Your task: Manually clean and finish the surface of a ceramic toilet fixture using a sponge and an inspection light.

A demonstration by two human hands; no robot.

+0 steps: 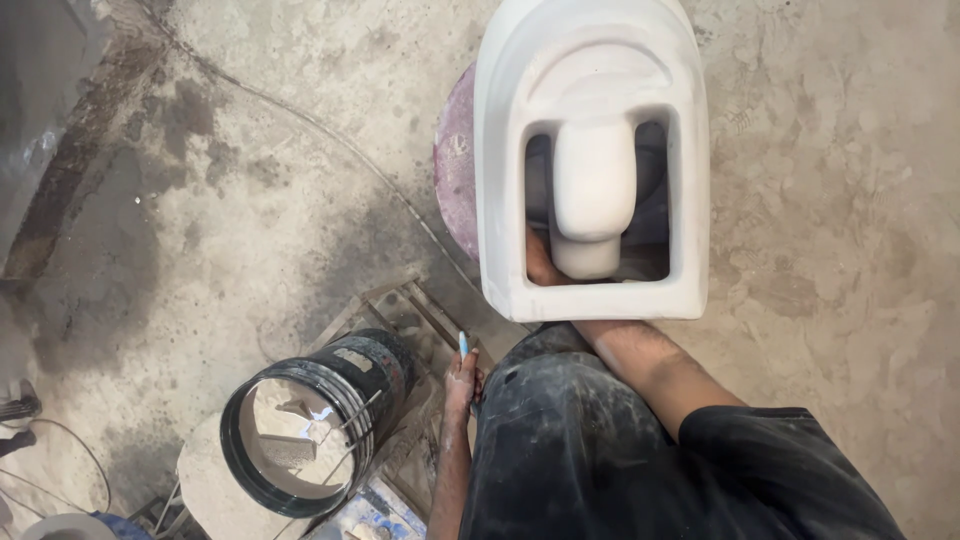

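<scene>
Stained grey concrete floor point(250, 180); thin cable point(330, 140) across it.

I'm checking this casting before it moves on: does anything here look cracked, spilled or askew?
No crack or chip shows on the white casting. It lies underside up on a purple disc, with the right hand reaching inside its opening. The left hand holds a small blue tool. The floor is stained and dusty; no fresh spill shows.

Your view is evenly and fairly brightly lit, with soft, diffuse light. The white ceramic casting point(590, 150) is nearly washed out on its upper surfaces. Glare glints off the liquid in the black bucket point(310, 420). Shadows stay faint; the frame's corners bend slightly.
</scene>
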